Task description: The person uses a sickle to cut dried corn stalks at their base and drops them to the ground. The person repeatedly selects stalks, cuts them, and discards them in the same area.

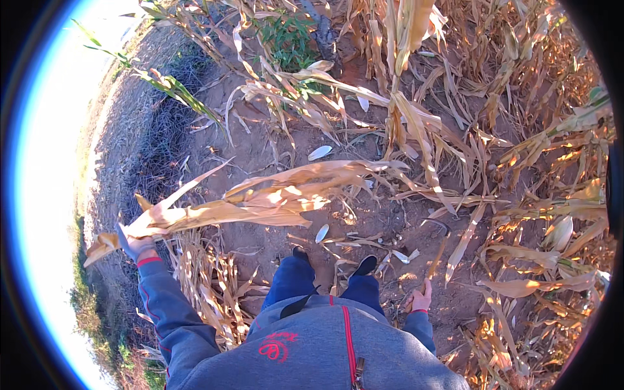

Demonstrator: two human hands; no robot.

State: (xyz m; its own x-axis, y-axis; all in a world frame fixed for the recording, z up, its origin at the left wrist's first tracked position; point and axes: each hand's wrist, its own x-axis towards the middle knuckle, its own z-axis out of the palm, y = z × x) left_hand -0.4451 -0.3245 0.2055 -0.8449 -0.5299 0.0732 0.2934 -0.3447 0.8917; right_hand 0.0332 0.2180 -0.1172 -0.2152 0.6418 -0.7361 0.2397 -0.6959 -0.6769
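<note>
Out to the left, my left hand (136, 246), which looks to be in a greyish glove, is closed round the lower end of dry corn stalks (253, 211). Their long tan leaves stretch right across the space before my feet. On the right, low beside my leg, my right hand (419, 298) grips a sickle (439, 257) by its wooden handle. The sickle's thin curved blade points away from me, close to dry leaves on the soil.
Standing dry corn (520, 58) crowds the right and far side. Cut stalks (208, 283) lie in a heap beneath my left arm. Pale husks (320, 153) are scattered over brown soil (260, 146). A green leafy plant (286, 40) grows far ahead; dark brush (170, 107) borders the left.
</note>
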